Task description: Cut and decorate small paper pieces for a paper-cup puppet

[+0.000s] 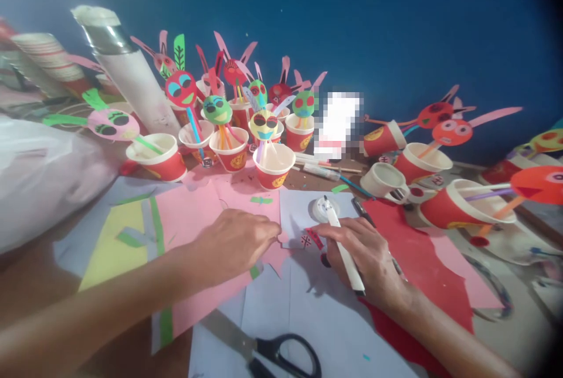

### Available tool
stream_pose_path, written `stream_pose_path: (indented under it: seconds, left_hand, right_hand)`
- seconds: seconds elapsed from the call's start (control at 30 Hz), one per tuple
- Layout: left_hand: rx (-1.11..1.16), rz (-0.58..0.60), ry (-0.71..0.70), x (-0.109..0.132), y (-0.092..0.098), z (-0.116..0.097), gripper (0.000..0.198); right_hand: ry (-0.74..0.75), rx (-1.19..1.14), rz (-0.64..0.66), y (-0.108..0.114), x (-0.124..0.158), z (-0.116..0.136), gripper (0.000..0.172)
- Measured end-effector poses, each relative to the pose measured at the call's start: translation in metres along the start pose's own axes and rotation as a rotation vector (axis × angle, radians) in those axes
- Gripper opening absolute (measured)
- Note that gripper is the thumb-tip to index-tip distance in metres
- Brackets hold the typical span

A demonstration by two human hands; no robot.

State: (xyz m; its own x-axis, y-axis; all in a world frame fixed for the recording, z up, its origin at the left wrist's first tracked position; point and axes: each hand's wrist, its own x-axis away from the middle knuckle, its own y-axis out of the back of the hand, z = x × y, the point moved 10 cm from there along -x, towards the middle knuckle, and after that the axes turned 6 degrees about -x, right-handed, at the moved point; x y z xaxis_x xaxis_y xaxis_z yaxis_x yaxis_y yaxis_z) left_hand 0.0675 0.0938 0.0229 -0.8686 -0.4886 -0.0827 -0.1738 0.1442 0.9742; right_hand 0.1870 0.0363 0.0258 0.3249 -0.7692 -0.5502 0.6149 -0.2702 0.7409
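My left hand point(240, 240) hovers over pink paper point(189, 219), fingers pinched together; anything between them is too small or hidden to make out. In my right hand point(365, 249) rests a white marker point(347, 252), its dark tip pointing up and away. The same hand's fingertips touch a small red paper strip point(315, 238) with black marks. Just beyond the marker's tip lies a small round clear lid or dish point(324, 209). Black-handled scissors point(285, 354) lie on white paper point(272, 307) in front of me.
Behind the papers stand several red paper cups point(272, 174) bearing paper faces on straws. A white mug point(385, 181) sits at the right, above red paper point(409, 266). A tall white flask point(132, 78) leans at the left, by a white plastic bag point(48, 184).
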Motion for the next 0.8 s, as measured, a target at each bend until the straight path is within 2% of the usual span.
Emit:
stream_pose_path:
  seconds: [0.13, 0.33, 0.6, 0.8]
  left_hand:
    - [0.009, 0.150, 0.012, -0.017, -0.016, 0.003, 0.020]
    - [-0.018, 0.321, 0.044, -0.019, -0.030, 0.006, 0.013]
    - [0.045, 0.314, 0.065, -0.022, -0.027, 0.009, 0.008]
    - [0.137, 0.291, 0.083, -0.024, -0.031, 0.014, 0.011]
  right_hand:
    - [-0.017, -0.023, 0.007, 0.000, 0.000, -0.003, 0.030]
    - [-0.030, -0.045, -0.002, 0.000, -0.002, -0.005, 0.031]
    - [-0.030, -0.034, -0.002, -0.001, -0.001, -0.003, 0.030]
    - [-0.032, -0.046, 0.010, -0.001, -0.001, -0.001, 0.030]
